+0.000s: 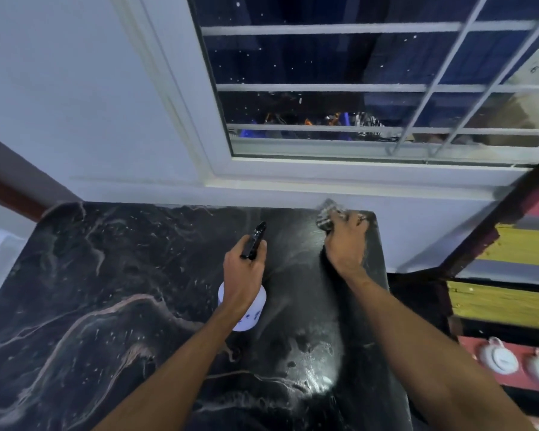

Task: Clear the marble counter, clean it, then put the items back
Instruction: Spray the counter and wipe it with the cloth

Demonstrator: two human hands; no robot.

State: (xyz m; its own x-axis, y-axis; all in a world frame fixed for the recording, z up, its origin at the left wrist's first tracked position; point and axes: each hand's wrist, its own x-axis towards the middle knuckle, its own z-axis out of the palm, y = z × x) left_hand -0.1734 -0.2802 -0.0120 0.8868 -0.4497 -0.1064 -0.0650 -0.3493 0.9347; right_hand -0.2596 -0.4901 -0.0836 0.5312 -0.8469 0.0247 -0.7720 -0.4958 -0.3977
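Marble counter [84,306]: black polished stone with pale pink-beige veins and white flecks; wet sheen and a bright glare patch at the near right; its near edge is cut off by the frame.
Left hand [242,276]: wrapped around the neck of a spray bottle [246,309], held above the middle of the counter.
Spray bottle: white rounded body showing just below the fist, black trigger head poking out past the fingers, toward the wall; the hand hides the neck.
Right hand [346,244]: clenched on a cloth [327,214], pressed to the counter's far right corner.
Cloth: greyish, crumpled, blurred; mostly bunched under the fingers, so its pattern is hard to make out.
Wall [75,104]: plain white, directly behind the counter.
Window [355,88]: white frame, white metal grille, dark glass.
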